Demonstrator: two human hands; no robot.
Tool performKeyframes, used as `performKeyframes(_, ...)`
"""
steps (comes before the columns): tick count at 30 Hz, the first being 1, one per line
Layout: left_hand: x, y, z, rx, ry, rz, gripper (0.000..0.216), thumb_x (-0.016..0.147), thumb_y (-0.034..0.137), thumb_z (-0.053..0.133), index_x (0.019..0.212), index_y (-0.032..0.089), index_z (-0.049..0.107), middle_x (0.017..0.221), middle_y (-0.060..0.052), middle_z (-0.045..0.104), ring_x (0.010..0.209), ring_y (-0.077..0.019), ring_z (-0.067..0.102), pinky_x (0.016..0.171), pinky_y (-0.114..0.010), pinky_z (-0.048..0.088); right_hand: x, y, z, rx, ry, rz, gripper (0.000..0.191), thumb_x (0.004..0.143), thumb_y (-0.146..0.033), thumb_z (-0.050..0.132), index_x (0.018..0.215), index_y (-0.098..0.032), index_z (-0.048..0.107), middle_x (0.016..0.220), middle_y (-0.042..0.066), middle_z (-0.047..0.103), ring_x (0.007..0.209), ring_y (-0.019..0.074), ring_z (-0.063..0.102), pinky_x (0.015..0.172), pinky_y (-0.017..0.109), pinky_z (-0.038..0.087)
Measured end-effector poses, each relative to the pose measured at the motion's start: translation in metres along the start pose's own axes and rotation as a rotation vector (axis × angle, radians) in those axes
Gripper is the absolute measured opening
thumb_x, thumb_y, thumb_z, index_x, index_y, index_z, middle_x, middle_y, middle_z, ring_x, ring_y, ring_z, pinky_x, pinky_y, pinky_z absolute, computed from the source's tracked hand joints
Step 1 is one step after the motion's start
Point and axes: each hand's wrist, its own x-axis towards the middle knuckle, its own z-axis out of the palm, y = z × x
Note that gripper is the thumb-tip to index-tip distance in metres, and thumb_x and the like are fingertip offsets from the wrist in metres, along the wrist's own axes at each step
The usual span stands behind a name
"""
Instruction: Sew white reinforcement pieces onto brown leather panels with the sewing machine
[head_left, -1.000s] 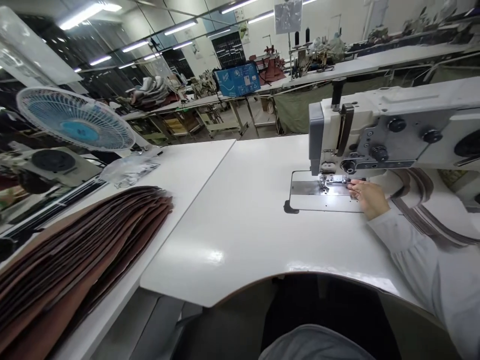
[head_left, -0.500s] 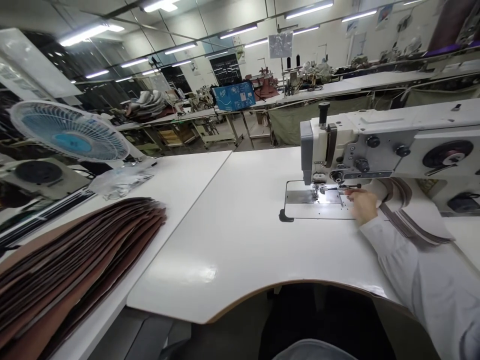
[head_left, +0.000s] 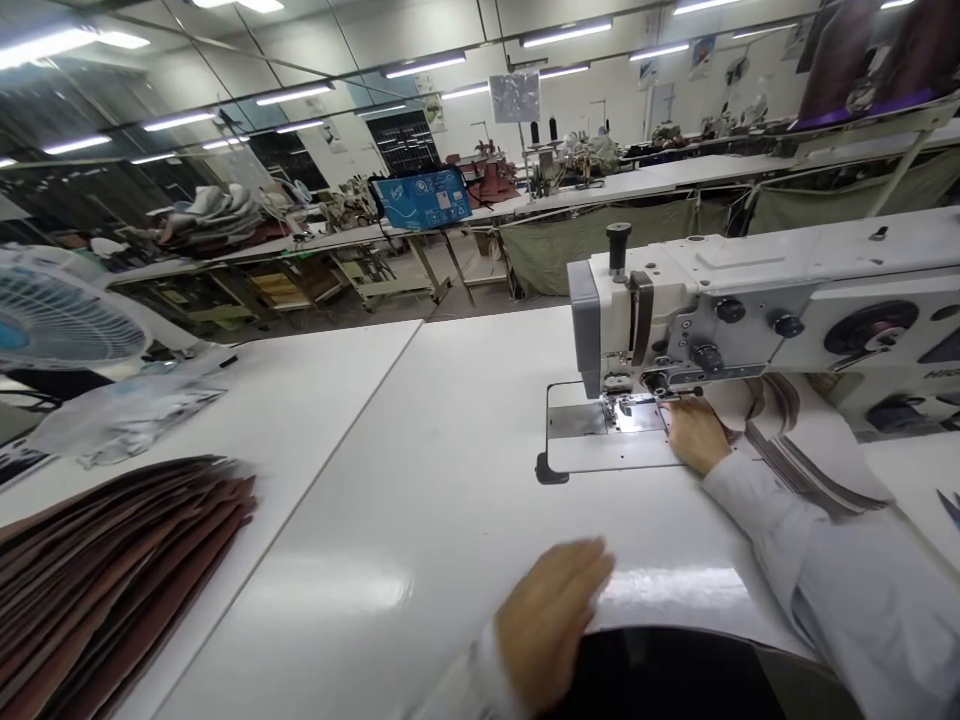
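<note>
My right hand (head_left: 697,435) is at the bright needle area of a white sewing machine (head_left: 712,310). Its fingers are drawn together at the metal needle plate (head_left: 577,420), just right of the presser foot; whatever they grip there is too small to make out. Curved pale pieces with brown edges (head_left: 814,450) lie stacked beside that wrist, under the machine arm. My left hand (head_left: 555,625), slightly blurred, is over the table's front edge with its fingers stretched out and nothing in it.
A fanned stack of brown leather-like pieces (head_left: 127,580) lies on the left table. Behind it are a clear plastic bag (head_left: 135,405) and a fan (head_left: 67,310). Part of a dark blade (head_left: 949,508) shows at the right edge. The white tabletop (head_left: 405,470) curves inward at the front.
My left hand has come into view from below. My right hand stays at the needle area. The view has turned to the right, so the fan and brown stack sit farther left.
</note>
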Motion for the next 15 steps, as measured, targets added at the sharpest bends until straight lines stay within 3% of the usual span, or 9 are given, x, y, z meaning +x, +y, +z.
performKeyframes(3, 0.106, -0.004, 0.035, 0.166, -0.087, 0.176, 0.048, 0.087, 0.02, 0.035, 0.133, 0.008, 0.034, 0.141, -0.015, 0.032, 0.133, -0.0239, 0.024, 0.109, -0.04, 0.029, -0.005, 0.001, -0.005, -0.061, 0.004, -0.057, 0.025, 0.071, -0.005, 0.043, 0.092, -0.008, 0.057, 0.082, 0.015, 0.058, 0.087, 0.0246, 0.05, 0.079, 0.035, 0.033)
performKeyframes(6, 0.174, -0.008, 0.064, 0.308, -0.129, 0.037, 0.06, 0.087, 0.035, 0.041, 0.131, -0.004, 0.03, 0.137, -0.029, 0.03, 0.131, -0.0336, 0.026, 0.107, -0.048, 0.026, -0.005, 0.002, -0.004, -0.088, 0.034, -0.083, 0.023, 0.071, -0.006, 0.043, 0.089, -0.008, 0.057, 0.082, 0.015, 0.058, 0.087, 0.0239, 0.051, 0.08, 0.034, 0.034)
performKeyframes(8, 0.191, -0.01, 0.076, 0.339, -0.155, 0.026, 0.064, 0.086, 0.04, 0.041, 0.129, -0.007, 0.031, 0.136, -0.032, 0.03, 0.13, -0.0359, 0.027, 0.106, -0.049, 0.025, -0.005, 0.001, 0.001, -0.096, 0.064, -0.087, 0.025, 0.071, -0.007, 0.043, 0.092, -0.008, 0.057, 0.085, 0.015, 0.058, 0.089, 0.0241, 0.051, 0.081, 0.034, 0.035)
performKeyframes(12, 0.191, -0.015, 0.082, 0.343, -0.129, 0.11, 0.06, 0.088, 0.037, 0.035, 0.13, -0.006, 0.031, 0.138, -0.029, 0.027, 0.132, -0.0349, 0.023, 0.108, -0.047, 0.019, -0.014, -0.008, 0.006, -0.106, 0.129, -0.082, 0.031, 0.075, -0.009, 0.041, 0.102, -0.005, 0.055, 0.093, 0.017, 0.059, 0.093, 0.025, 0.051, 0.083, 0.035, 0.039)
performKeyframes(15, 0.19, -0.02, 0.08, 0.304, -0.132, 0.183, 0.058, 0.089, 0.036, 0.033, 0.132, -0.003, 0.028, 0.142, -0.025, 0.023, 0.133, -0.0321, 0.021, 0.109, -0.042, 0.018, -0.043, -0.001, -0.016, -0.022, 0.328, -0.139, 0.032, 0.081, -0.012, 0.037, 0.107, -0.012, 0.056, 0.102, 0.011, 0.06, 0.096, 0.0218, 0.053, 0.085, 0.034, 0.041)
